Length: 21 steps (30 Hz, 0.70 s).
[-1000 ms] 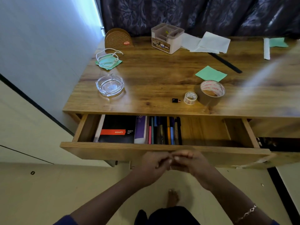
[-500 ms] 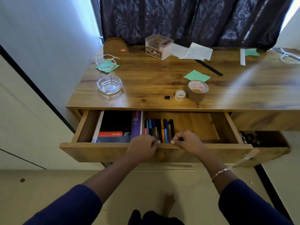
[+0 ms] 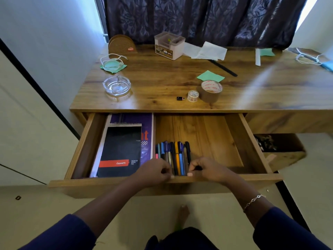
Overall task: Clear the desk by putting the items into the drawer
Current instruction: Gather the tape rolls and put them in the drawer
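Observation:
The wooden drawer (image 3: 250, 147) stands pulled out below the desk top (image 3: 162, 87). Inside lie a black spiral pad (image 3: 120, 150) on a purple book at the left and a row of several pens (image 3: 173, 156) in the middle. My left hand (image 3: 153, 174) and my right hand (image 3: 209, 168) grip the drawer's front edge, fingers curled over it on either side of the pens' near ends. On the desk lie a brown tape roll (image 3: 210, 91), a small clear tape roll (image 3: 193, 96) and a tiny black adapter (image 3: 180, 98).
Also on the desk are a glass ashtray (image 3: 116, 85), green sticky notes (image 3: 210, 76), a face mask (image 3: 112, 63), a white organiser box (image 3: 169, 45), white papers (image 3: 207, 51), a black ruler (image 3: 223, 68) and a round brown holder (image 3: 121, 44). A wall is at the left.
Both hands rose from below the drawer front to its top edge. The drawer came out further, and the whole spiral pad and the pens' tips show.

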Motion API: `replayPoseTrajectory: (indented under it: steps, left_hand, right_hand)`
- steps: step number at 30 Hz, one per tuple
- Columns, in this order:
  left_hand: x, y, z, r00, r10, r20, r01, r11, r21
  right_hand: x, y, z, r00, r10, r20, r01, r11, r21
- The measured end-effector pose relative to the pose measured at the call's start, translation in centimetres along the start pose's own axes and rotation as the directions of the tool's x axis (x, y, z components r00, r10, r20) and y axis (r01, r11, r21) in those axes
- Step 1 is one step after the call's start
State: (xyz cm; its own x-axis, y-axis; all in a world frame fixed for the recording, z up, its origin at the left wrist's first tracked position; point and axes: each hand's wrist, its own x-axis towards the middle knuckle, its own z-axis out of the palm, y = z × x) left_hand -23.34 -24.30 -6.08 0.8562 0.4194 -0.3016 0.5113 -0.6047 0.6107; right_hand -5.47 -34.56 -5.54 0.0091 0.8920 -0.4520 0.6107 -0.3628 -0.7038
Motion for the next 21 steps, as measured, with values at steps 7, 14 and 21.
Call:
replayPoseTrajectory:
  steps: [7,14,21]
  left_hand:
    - [0.3,0.6,-0.1,0.986,0.002,0.168,0.008,0.998,-0.056]
    - [3.8,2.9,-3.0,0.997,-0.052,-0.050,0.039,0.969,-0.244]
    - [10.6,6.0,-7.0,0.961,-0.086,-0.265,-0.009,0.940,-0.340]
  right_hand:
    - [-1.1,0.2,0.7,0.998,-0.038,0.051,0.041,0.997,-0.062]
    - [-0.1,0.4,-4.7,0.995,-0.086,-0.050,0.080,0.990,-0.119]
    - [2.4,0.4,-14.6,0.958,-0.077,-0.278,0.034,0.987,-0.155]
